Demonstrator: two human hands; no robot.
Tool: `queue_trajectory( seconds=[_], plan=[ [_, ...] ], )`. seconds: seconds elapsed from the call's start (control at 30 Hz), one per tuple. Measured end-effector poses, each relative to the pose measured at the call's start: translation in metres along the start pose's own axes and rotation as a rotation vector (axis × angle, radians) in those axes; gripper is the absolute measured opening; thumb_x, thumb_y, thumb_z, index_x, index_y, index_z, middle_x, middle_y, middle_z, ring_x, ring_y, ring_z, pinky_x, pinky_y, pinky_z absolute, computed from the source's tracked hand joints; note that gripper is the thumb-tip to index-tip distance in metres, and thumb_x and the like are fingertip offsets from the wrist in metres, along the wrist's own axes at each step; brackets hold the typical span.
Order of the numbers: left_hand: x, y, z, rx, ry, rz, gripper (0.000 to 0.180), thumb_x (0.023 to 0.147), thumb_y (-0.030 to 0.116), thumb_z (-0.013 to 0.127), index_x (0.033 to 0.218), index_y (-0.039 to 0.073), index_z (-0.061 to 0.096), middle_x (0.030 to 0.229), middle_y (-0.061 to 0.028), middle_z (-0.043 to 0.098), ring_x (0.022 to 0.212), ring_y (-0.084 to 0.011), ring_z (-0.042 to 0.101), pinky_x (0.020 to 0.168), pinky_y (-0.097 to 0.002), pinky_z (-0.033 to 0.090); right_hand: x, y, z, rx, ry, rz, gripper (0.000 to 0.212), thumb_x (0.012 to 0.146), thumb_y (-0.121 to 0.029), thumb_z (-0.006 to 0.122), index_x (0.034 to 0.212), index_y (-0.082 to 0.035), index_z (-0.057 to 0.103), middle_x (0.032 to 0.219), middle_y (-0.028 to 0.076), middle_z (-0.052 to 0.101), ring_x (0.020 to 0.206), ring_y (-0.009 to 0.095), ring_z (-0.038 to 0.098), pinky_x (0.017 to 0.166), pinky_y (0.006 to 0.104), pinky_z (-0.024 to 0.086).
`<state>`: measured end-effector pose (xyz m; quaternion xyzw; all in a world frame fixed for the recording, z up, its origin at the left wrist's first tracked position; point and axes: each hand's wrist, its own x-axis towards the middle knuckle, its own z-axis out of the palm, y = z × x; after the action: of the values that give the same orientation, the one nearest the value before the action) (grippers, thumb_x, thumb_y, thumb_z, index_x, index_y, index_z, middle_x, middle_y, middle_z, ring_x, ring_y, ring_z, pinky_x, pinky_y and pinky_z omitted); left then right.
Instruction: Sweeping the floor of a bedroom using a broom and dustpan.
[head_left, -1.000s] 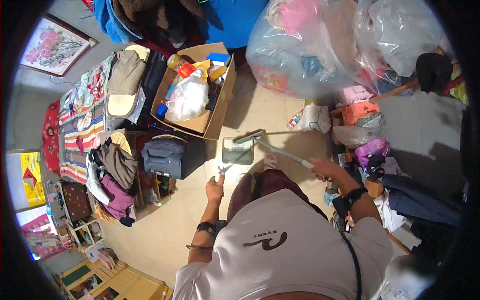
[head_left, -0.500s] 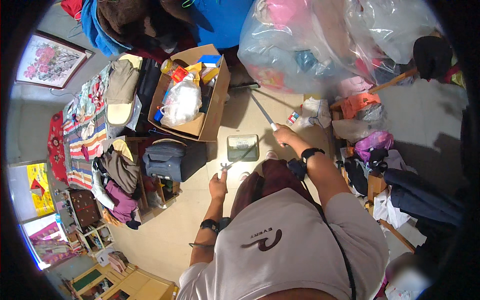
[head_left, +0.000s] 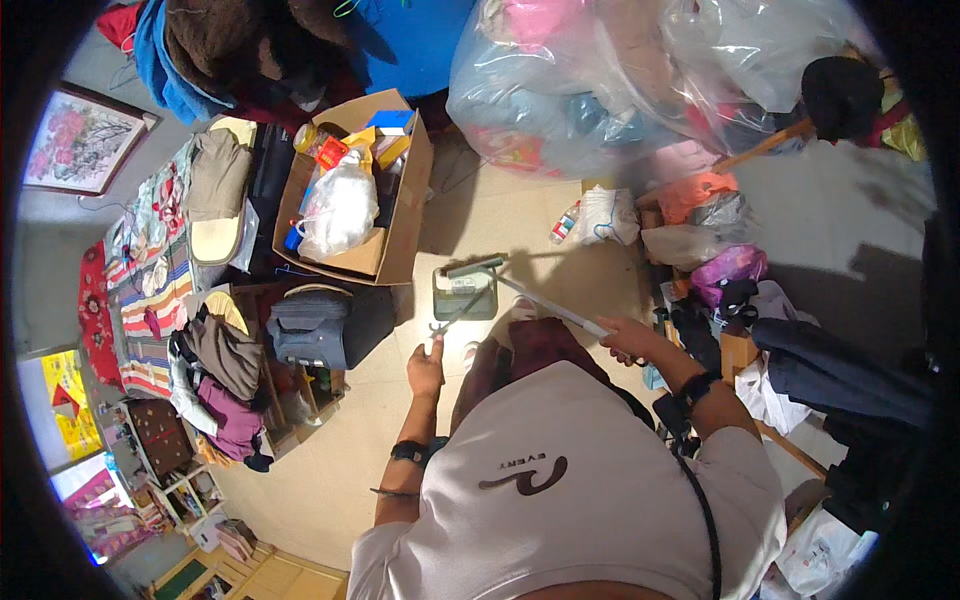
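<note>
My right hand (head_left: pixel 637 342) is closed round the top of a long pale pole, the handle of a broom (head_left: pixel 555 308). The pole slants down to the left, and its narrow grey-green head (head_left: pixel 474 268) lies across the far edge of a greenish dustpan (head_left: pixel 464 303) on the floor. Bristles cannot be made out at this angle. My left hand (head_left: pixel 427 368) is wrapped round the upper end of the dustpan's long handle (head_left: pixel 462 313), which runs down to the pan. My feet stand just right of the pan and near its handle.
An open cardboard box (head_left: pixel 408 190) full of packages stands beyond the pan, with a dark suitcase (head_left: pixel 325 328) nearer. Large clear bags (head_left: pixel 560 110) fill the far side. A small bottle (head_left: pixel 565 222) and a white bag (head_left: pixel 608 215) lie on the floor. Clothes pile along the right.
My right hand has drawn back toward me and to the right, pulling the broom head from the floor beyond onto the dustpan's far edge. My left hand keeps its grip on the dustpan handle.
</note>
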<state>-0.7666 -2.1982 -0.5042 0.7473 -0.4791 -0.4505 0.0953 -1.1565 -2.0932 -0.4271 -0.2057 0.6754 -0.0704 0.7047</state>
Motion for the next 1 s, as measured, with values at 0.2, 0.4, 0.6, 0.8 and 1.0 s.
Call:
queue_trajectory(
  seconds=[0.2, 0.4, 0.6, 0.8, 1.0],
  plan=[
    [-0.002, 0.002, 0.004, 0.116, -0.042, 0.081, 0.072, 0.082, 0.051, 0.059, 0.112, -0.014, 0.052, 0.054, -0.0148, 0.057, 0.042, -0.0177, 0.054, 0.044, -0.0303, 0.043, 0.026, 0.006, -0.020, 0.049, 0.118, -0.224, 0.055, 0.086, -0.016, 0.050, 0.139, -0.020, 0.035, 0.058, 0.002, 0.047, 0.042, 0.012, 0.046, 0.038, 0.0283, 0.042],
    [-0.004, 0.038, 0.008, 0.148, -0.134, 0.123, 0.066, 0.082, 0.050, 0.060, 0.103, -0.013, 0.057, 0.055, -0.0149, 0.057, 0.042, -0.0181, 0.055, 0.046, -0.0312, 0.044, 0.141, 0.008, -0.019, -0.084, 0.443, -0.210, 0.050, 0.085, -0.019, 0.049, 0.133, -0.010, 0.039, 0.057, 0.010, 0.054, 0.043, 0.020, 0.053, 0.039, 0.0347, 0.044],
    [0.019, 0.015, 0.024, 0.215, -0.126, 0.325, 0.050, 0.086, 0.047, 0.058, 0.076, -0.002, 0.055, 0.048, -0.0095, 0.050, 0.034, -0.0161, 0.045, 0.038, -0.0311, 0.037, 0.088, 0.028, 0.034, 0.123, 0.232, -0.137, 0.050, 0.085, -0.015, 0.048, 0.134, -0.011, 0.038, 0.054, 0.007, 0.048, 0.042, 0.016, 0.049, 0.038, 0.0313, 0.042],
    [0.018, 0.037, 0.020, 0.338, -0.083, 0.465, 0.053, 0.083, 0.050, 0.057, 0.076, -0.002, 0.058, 0.057, -0.0162, 0.057, 0.051, -0.0269, 0.055, 0.051, -0.0369, 0.043, 0.006, 0.062, 0.010, 0.373, 0.001, -0.040, 0.048, 0.085, -0.015, 0.052, 0.132, -0.014, 0.043, 0.065, 0.005, 0.054, 0.048, 0.015, 0.053, 0.040, 0.0291, 0.044],
    [0.013, 0.044, 0.004, 0.345, -0.207, 0.213, 0.057, 0.082, 0.055, 0.055, 0.082, -0.002, 0.060, 0.065, -0.0204, 0.061, 0.066, -0.0360, 0.062, 0.064, -0.0412, 0.048, -0.018, 0.052, 0.010, 0.099, 0.214, -0.058, 0.059, 0.085, -0.018, 0.052, 0.140, -0.022, 0.033, 0.063, 0.005, 0.053, 0.046, 0.014, 0.050, 0.039, 0.0274, 0.041]
  ],
)
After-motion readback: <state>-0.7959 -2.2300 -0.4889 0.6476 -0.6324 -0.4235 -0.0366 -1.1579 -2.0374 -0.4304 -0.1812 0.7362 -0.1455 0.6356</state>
